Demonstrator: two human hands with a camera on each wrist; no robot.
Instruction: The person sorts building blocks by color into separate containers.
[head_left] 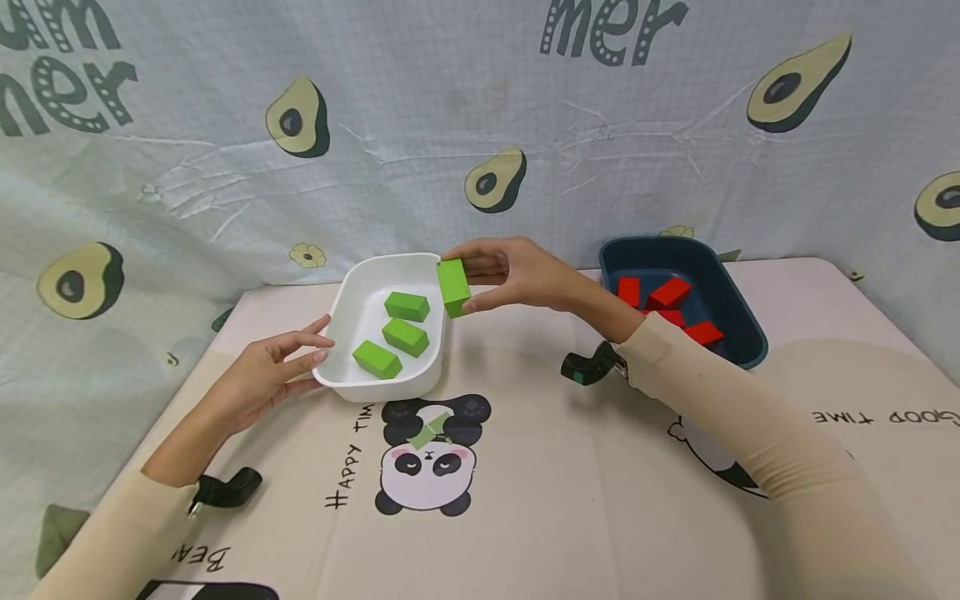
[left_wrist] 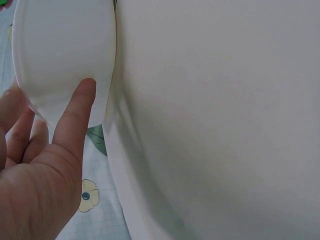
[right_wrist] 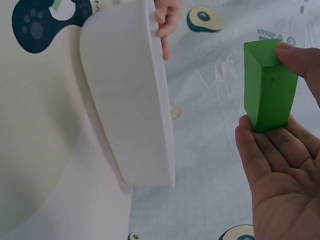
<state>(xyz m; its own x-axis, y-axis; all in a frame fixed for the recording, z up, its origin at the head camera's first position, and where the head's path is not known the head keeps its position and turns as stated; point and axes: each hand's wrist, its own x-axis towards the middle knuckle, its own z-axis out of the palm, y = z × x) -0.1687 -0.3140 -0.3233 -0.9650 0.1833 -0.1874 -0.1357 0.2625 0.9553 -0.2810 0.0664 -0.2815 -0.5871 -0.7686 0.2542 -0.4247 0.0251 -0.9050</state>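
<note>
A white plastic tub point(head_left: 351, 292) stands at the left with three green blocks lying in it, one of them the middle green block point(head_left: 406, 337). My left hand point(head_left: 262, 379) holds the tub's left side; in the left wrist view the thumb point(left_wrist: 75, 117) lies against the outer wall, the other fingers by the rim. Pinched between thumb and fingers of my right hand point(head_left: 517, 271) is another green block point(head_left: 453, 287), raised by the tub's right rim. The right wrist view shows that block point(right_wrist: 270, 87) between thumb and fingertips.
A dark blue tub point(head_left: 738, 321) with several red blocks point(head_left: 669, 293) stands at the right, partly behind my right forearm. A patterned curtain point(head_left: 405, 108) hangs behind the table. Panda prints mark the pale tablecloth point(head_left: 525, 500).
</note>
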